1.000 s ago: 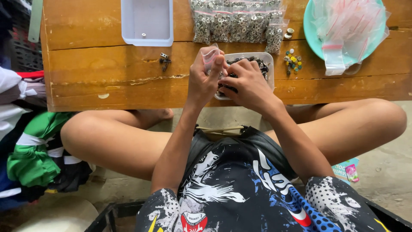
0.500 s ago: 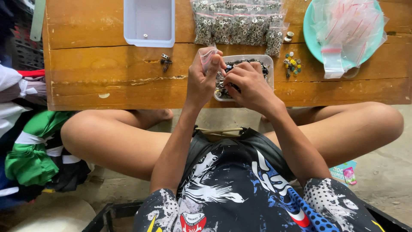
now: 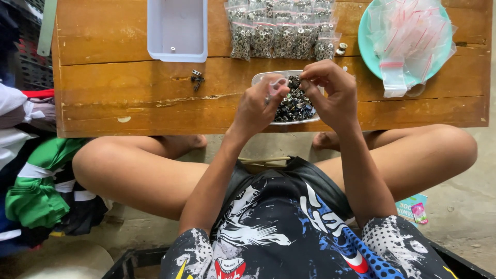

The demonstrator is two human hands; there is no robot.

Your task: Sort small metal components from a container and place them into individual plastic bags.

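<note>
Head view: both hands now sit low over the small tray (image 3: 261, 78) of dark metal rings at the near edge of the wooden worktop (image 3: 103, 98). Left hand (image 3: 257, 106) pinches a small clear bag (image 3: 278, 86), fingers narrow around its mouth. Right hand (image 3: 330, 93) has fingers closed to a pinch just above the rings; a ring between them cannot be made out. Half a second ago the hands were closer together; the right has since shifted right, likely fetching more rings.

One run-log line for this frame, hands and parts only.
left hand: holds small clear bag | right hand: pinching over tray of metal parts | filled bags: rowed behind | white bin: nearly empty
</note>
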